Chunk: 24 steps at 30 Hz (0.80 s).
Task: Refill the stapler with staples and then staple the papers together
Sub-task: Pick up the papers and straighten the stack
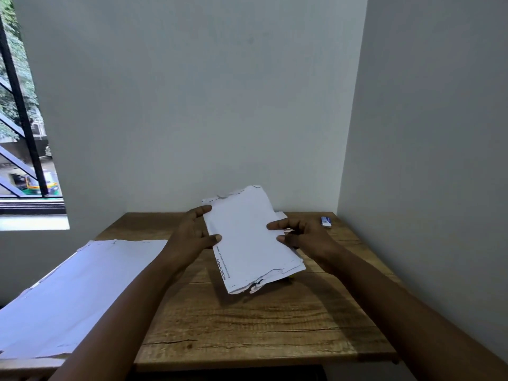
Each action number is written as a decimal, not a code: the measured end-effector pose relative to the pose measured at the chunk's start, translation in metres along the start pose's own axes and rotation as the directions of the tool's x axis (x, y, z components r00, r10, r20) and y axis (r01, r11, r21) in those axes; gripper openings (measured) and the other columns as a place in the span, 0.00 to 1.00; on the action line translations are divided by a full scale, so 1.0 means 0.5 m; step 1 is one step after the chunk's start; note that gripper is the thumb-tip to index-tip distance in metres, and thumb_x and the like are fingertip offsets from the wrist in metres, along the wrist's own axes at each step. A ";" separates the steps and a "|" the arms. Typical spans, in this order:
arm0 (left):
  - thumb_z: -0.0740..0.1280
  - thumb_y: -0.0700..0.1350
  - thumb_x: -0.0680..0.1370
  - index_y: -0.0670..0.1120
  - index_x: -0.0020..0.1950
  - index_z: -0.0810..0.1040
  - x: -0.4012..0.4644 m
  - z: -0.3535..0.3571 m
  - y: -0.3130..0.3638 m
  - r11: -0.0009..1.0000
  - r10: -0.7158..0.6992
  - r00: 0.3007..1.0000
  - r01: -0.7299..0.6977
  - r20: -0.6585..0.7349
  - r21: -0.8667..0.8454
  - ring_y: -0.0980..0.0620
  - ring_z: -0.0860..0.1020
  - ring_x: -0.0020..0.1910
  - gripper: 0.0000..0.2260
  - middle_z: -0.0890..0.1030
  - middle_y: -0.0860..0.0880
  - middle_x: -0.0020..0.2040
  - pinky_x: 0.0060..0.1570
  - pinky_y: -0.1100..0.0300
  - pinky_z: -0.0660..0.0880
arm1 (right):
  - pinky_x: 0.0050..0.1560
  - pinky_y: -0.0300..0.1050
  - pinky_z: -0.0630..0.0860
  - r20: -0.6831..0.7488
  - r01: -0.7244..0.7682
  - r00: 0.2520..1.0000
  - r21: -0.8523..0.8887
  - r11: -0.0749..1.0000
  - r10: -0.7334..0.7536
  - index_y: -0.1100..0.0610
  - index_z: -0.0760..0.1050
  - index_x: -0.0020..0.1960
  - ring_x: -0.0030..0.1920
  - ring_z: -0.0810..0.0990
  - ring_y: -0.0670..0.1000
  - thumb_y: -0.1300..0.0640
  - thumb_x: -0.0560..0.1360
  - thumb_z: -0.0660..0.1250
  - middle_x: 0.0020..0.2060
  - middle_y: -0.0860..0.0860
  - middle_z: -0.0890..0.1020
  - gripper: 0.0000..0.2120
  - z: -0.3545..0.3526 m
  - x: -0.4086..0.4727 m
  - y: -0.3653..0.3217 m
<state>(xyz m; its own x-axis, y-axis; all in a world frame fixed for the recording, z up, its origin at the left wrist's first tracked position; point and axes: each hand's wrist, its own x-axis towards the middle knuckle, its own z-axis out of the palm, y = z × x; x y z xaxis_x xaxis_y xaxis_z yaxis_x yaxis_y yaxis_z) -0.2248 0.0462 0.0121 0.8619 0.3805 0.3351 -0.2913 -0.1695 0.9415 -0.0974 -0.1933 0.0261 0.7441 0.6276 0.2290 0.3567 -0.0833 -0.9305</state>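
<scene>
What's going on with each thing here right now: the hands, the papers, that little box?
Left hand: gripping the paper stack's left edge.
Right hand: gripping the stack's right edge.
Paper stack: held tilted above the table, edges ragged and uneven.
Loose sheets: lying flat at the left.
Small box: lying by the far right corner, untouched.
Table: wooden, bearing everything.

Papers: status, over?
Left hand and right hand both grip the papers above the desk. Stapler not in view. Nothing in the way.

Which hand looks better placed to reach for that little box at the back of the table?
Right, probably. The right hand is nearer the small box at the table's far right; the left hand grips the paper stack on its other side.
</scene>
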 end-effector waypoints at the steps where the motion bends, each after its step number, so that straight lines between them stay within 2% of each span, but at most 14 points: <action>1: 0.72 0.30 0.73 0.49 0.71 0.68 0.003 -0.006 -0.002 1.000 -0.007 1.000 0.007 0.011 0.014 0.52 0.84 0.50 0.31 0.79 0.53 0.60 0.47 0.59 0.81 | 0.41 0.39 0.78 0.002 -0.003 1.000 -0.002 1.000 0.003 0.52 0.83 0.55 0.45 0.81 0.45 0.67 0.75 0.68 0.52 0.48 0.84 0.14 0.002 -0.001 0.000; 3: 0.73 0.30 0.71 0.50 0.73 0.66 0.008 -0.017 -0.004 1.000 -0.006 0.999 0.005 0.041 0.018 0.53 0.84 0.50 0.34 0.76 0.55 0.63 0.45 0.58 0.82 | 0.36 0.34 0.74 0.016 -0.010 1.000 -0.002 1.000 0.010 0.51 0.83 0.55 0.37 0.79 0.39 0.66 0.75 0.69 0.43 0.44 0.84 0.14 0.005 -0.003 0.000; 6: 0.75 0.30 0.70 0.54 0.72 0.65 0.014 -0.034 0.001 0.999 0.009 0.995 -0.014 0.097 0.049 0.56 0.84 0.48 0.37 0.74 0.56 0.63 0.40 0.61 0.82 | 0.44 0.40 0.76 0.057 -0.026 0.998 -0.018 1.000 0.027 0.49 0.82 0.56 0.40 0.79 0.43 0.65 0.75 0.69 0.35 0.41 0.83 0.15 0.008 -0.006 0.004; 7: 0.76 0.32 0.70 0.56 0.71 0.65 0.014 -0.038 0.004 0.997 0.018 0.994 -0.026 0.104 0.077 0.53 0.85 0.48 0.37 0.74 0.55 0.63 0.41 0.58 0.82 | 0.44 0.41 0.76 0.055 -0.023 0.998 -0.012 1.000 0.024 0.49 0.82 0.57 0.40 0.78 0.44 0.65 0.75 0.69 0.36 0.40 0.84 0.15 0.012 -0.008 0.005; 9: 0.76 0.37 0.71 0.59 0.70 0.65 0.014 -0.037 0.009 0.991 0.078 0.995 -0.085 0.062 0.108 0.47 0.84 0.50 0.35 0.74 0.53 0.65 0.44 0.54 0.83 | 0.41 0.38 0.76 -0.004 -0.003 1.000 0.038 0.999 0.003 0.49 0.81 0.57 0.42 0.78 0.45 0.66 0.76 0.67 0.48 0.43 0.84 0.16 0.022 -0.006 0.003; 11: 0.75 0.46 0.73 0.60 0.69 0.64 0.011 -0.024 0.011 0.986 0.157 0.985 -0.151 -0.077 0.069 0.50 0.82 0.54 0.30 0.68 0.55 0.71 0.42 0.58 0.82 | 0.44 0.36 0.79 -0.086 0.033 0.996 0.100 0.994 -0.024 0.49 0.80 0.59 0.49 0.80 0.45 0.67 0.76 0.66 0.59 0.47 0.81 0.17 0.031 -0.003 0.002; 13: 0.70 0.54 0.75 0.62 0.68 0.62 0.002 0.002 0.010 0.991 0.132 0.977 -0.135 -0.166 -0.006 0.47 0.78 0.61 0.25 0.66 0.51 0.70 0.42 0.59 0.81 | 0.47 0.35 0.80 -0.140 0.076 0.989 0.164 0.984 -0.053 0.50 0.76 0.64 0.56 0.81 0.47 0.68 0.76 0.67 0.64 0.46 0.77 0.21 0.041 0.000 0.003; 14: 0.67 0.56 0.76 0.63 0.68 0.62 -0.004 0.018 0.004 0.990 0.104 0.981 -0.118 -0.163 -0.081 0.45 0.78 0.61 0.23 0.69 0.50 0.68 0.44 0.58 0.81 | 0.46 0.34 0.80 -0.162 0.092 0.985 0.193 0.977 -0.061 0.51 0.74 0.67 0.56 0.80 0.47 0.70 0.74 0.68 0.65 0.45 0.75 0.24 0.048 0.001 0.004; 16: 0.67 0.60 0.75 0.68 0.68 0.60 -0.020 0.050 -0.011 0.960 0.056 0.990 -0.088 -0.127 -0.267 0.44 0.82 0.58 0.24 0.74 0.51 0.65 0.52 0.53 0.81 | 0.45 0.31 0.78 -0.235 0.123 0.969 0.208 0.970 -0.072 0.53 0.69 0.71 0.54 0.79 0.38 0.71 0.72 0.69 0.64 0.42 0.71 0.31 0.061 0.005 0.004; 17: 0.69 0.62 0.73 0.72 0.67 0.60 -0.027 0.065 -0.017 0.941 0.038 0.992 -0.076 -0.120 -0.329 0.45 0.82 0.58 0.27 0.75 0.50 0.67 0.58 0.49 0.78 | 0.48 0.32 0.79 -0.281 0.136 0.957 0.211 0.968 -0.073 0.53 0.68 0.72 0.53 0.77 0.35 0.72 0.72 0.69 0.64 0.42 0.71 0.32 0.068 0.008 0.004; 19: 0.72 0.61 0.71 0.75 0.67 0.59 -0.038 0.097 -0.020 0.936 0.024 0.988 -0.076 -0.153 -0.342 0.46 0.80 0.62 0.30 0.71 0.48 0.72 0.64 0.44 0.73 | 0.61 0.45 0.77 -0.354 0.149 0.934 0.247 0.957 -0.054 0.55 0.68 0.73 0.61 0.74 0.39 0.72 0.71 0.71 0.68 0.46 0.72 0.34 0.079 0.015 0.001; 21: 0.75 0.57 0.70 0.73 0.67 0.62 -0.041 0.127 -0.024 0.932 0.004 0.990 -0.055 -0.140 -0.359 0.47 0.78 0.64 0.32 0.73 0.48 0.71 0.63 0.47 0.73 | 0.67 0.53 0.73 -0.384 0.168 0.922 0.297 0.940 -0.044 0.56 0.68 0.73 0.68 0.72 0.49 0.72 0.70 0.71 0.71 0.50 0.71 0.34 0.091 0.018 -0.002; 24: 0.77 0.54 0.68 0.69 0.67 0.67 -0.042 0.172 -0.017 0.920 -0.008 1.000 0.015 0.020 -0.390 0.55 0.80 0.62 0.32 0.82 0.55 0.61 0.61 0.55 0.73 | 0.61 0.44 0.78 -0.393 0.199 0.917 0.307 0.931 -0.067 0.55 0.67 0.73 0.65 0.75 0.48 0.70 0.71 0.72 0.70 0.48 0.73 0.33 0.105 0.019 0.000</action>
<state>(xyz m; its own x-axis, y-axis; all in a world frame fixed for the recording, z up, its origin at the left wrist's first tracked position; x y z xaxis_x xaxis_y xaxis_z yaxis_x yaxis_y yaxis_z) -0.2048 -0.0385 -0.0061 0.8724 0.3635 0.3267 -0.4170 0.2048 0.8856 -0.1203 -0.1466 0.0132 0.8804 0.2773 0.3848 0.3071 0.2849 -0.9080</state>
